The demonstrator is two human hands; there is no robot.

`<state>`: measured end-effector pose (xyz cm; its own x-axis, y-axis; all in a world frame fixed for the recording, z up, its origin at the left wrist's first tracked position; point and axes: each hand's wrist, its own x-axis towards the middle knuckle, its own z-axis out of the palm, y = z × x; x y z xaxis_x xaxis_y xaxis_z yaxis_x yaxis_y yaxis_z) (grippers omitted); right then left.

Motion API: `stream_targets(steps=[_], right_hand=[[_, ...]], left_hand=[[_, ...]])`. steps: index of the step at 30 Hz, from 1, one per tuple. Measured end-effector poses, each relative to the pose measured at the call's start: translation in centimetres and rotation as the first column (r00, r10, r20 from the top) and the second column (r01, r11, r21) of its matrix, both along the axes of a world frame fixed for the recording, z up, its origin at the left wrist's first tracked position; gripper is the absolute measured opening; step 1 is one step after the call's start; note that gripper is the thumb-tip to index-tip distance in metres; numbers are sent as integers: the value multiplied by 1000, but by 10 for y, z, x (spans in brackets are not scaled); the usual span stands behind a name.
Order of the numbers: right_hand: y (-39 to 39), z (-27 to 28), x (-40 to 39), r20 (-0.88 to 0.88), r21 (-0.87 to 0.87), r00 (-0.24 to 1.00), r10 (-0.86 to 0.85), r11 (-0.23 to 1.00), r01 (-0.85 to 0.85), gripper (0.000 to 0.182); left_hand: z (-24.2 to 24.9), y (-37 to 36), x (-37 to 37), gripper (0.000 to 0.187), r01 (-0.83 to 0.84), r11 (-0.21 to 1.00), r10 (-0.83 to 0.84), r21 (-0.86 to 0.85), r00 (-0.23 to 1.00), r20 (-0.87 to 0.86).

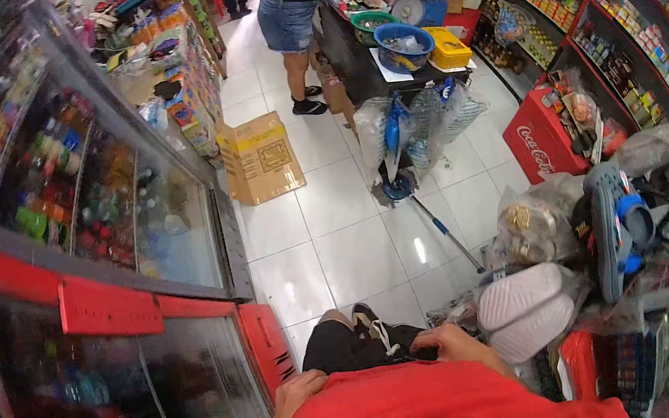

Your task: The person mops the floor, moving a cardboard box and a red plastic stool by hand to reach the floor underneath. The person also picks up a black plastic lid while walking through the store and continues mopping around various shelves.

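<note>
Low in the view, my left hand (299, 390) is closed at the left side of the hem of a red shirt (416, 404). My right hand (451, 341) has its fingers curled at the right side of the same hem, beside black shorts (342, 346). Part of each hand's fingers is hidden against the cloth. Below the shorts a shoe with white laces (377, 328) shows on the tiled floor.
Glass-door fridges (107, 309) line the left. Packaged sandals (531, 309) and a red Coca-Cola crate (540, 135) stand right. A mop (441, 228) and flattened cardboard (262, 159) lie ahead. Another person (291, 21) stands at a black table holding a blue basin (404, 47).
</note>
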<state>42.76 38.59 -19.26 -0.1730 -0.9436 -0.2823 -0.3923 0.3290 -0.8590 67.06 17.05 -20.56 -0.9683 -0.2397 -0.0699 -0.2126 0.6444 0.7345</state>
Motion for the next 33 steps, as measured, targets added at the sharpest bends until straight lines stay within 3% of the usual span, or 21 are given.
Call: stream_targets(steps=[1, 3, 4, 5, 6, 7, 8, 10, 11, 12, 14, 15, 16, 18, 20, 23, 26, 28, 30, 32, 33], right_hand=[[-2, -11, -7, 89, -17, 992, -88, 996, 90, 32], [-13, -14, -28, 198, 64, 969, -151, 988, 141, 33], [-22, -16, -38, 295, 138, 932, -211, 974, 177, 34], [-34, -17, -51, 299, 136, 927, -226, 972, 192, 34], [-47, -17, -66, 362, 259, 861, -356, 926, 274, 36], [-60, -16, -80, 404, 384, 775, -486, 859, 338, 38], [-76, -14, -96, 401, 389, 766, -502, 851, 354, 38], [-112, -6, -126, 434, 369, 809, -396, 898, 241, 38], [-129, 0, -138, 420, 337, 856, -300, 928, 160, 35], [-144, 0, -153, 420, 337, 853, -310, 926, 171, 35], [-176, 1, -183, 396, 133, 906, -148, 986, 103, 32], [-192, 10, -196, 446, 185, 857, -259, 963, 195, 28], [-209, 12, -209, 458, 189, 844, -280, 958, 215, 28], [-239, 13, -237, 429, 182, 842, -328, 944, 275, 25], [-260, 9, -258, 360, 170, 880, -309, 950, 263, 25], [-275, 1, -278, 88, 142, 875, -476, 876, 462, 28], [-277, 4, -303, 19, 175, 825, -565, 814, 554, 28], [-276, 4, -312, 65, 184, 707, -704, 705, 685, 27], [-271, 10, -317, -181, 144, 695, -695, 681, 718, 27], [-254, -10, -309, -205, 142, 635, -745, 619, 773, 27], [-245, -16, -306, -231, 191, 621, -749, 591, 784, 27]], left_hand=[[-1, -10, -18, 19, 9, 1000, -9, 8, 1000, 9], [-2, -36, -59, 17, 41, 939, -77, 342, 993, 91], [-4, -51, -80, 17, 52, 939, -91, 340, 991, 99], [-7, -66, -106, 17, 61, 839, -146, 541, 982, 116], [-7, -82, -131, 18, 57, 696, -205, 716, 971, 122], [-5, -97, -156, 23, -107, 514, -262, 851, 925, 274], [-4, -112, -181, 23, -97, 511, -280, 854, 921, 273], [-9, -141, -224, 20, 150, 550, -605, 822, 749, 269], [-15, -152, -242, 20, 407, 555, -661, 726, 745, 87], [-17, -167, -260, 20, 414, 550, -670, 725, 738, 87], [-18, -200, -298, 19, 279, 477, -606, 834, 792, 82], [-15, -214, -315, 19, 219, 535, -548, 816, 825, 138], [-13, -230, -331, 19, 219, 529, -567, 820, 810, 149], [-13, -259, -367, 19, -4, 455, -450, 891, 862, 233], [-11, -283, -403, 21, 46, 468, -501, 883, 837, 222], [-2, -305, -457, 23, 163, 550, -558, 819, 801, 216], [10, -318, -517, 20, 498, 782, -602, 374, 760, 246], [-3, -321, -567, 18, 629, 771, -637, 97, 761, 122], [-7, -315, -601, 19, 693, 720, -691, 32, 713, 116], [-9, -301, -623, 20, 688, 699, -675, -197, 725, 139], [-12, -293, -631, 20, 727, 661, -712, -186, 686, 149]])
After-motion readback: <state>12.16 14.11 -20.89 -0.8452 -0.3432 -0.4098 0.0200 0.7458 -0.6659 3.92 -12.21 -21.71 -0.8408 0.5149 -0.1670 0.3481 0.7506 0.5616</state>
